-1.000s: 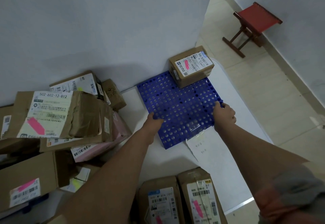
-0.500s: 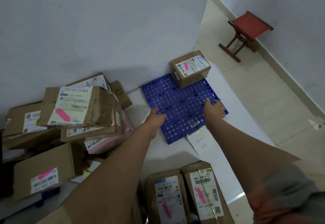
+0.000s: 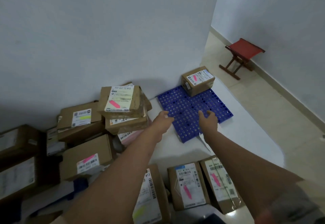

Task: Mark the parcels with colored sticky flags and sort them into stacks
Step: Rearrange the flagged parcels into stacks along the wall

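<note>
A blue perforated mat [image 3: 193,104] lies on the white sheet [image 3: 249,136] by the wall. One small cardboard parcel with a pink flag [image 3: 198,80] stands on the mat's far corner. My left hand [image 3: 162,120] and my right hand [image 3: 209,119] hover above the mat's near half, fingers relaxed and spread, holding nothing. To the left a parcel with a pink flag [image 3: 121,100] tops a stack. Beside it sits a parcel with a yellow flag [image 3: 80,116]. Two pink-flagged parcels [image 3: 188,185] [image 3: 219,178] lie near me.
Several more cardboard parcels [image 3: 86,160] crowd the left side and foreground. A parcel with a yellow flag [image 3: 147,197] lies under my left forearm. A red folding stool [image 3: 243,48] stands on the tiled floor at the right, by the wall.
Both hands have let go of the blue mat's edges and lifted back toward me. The view has pulled back and tilted up, showing more of the parcels at the left.
</note>
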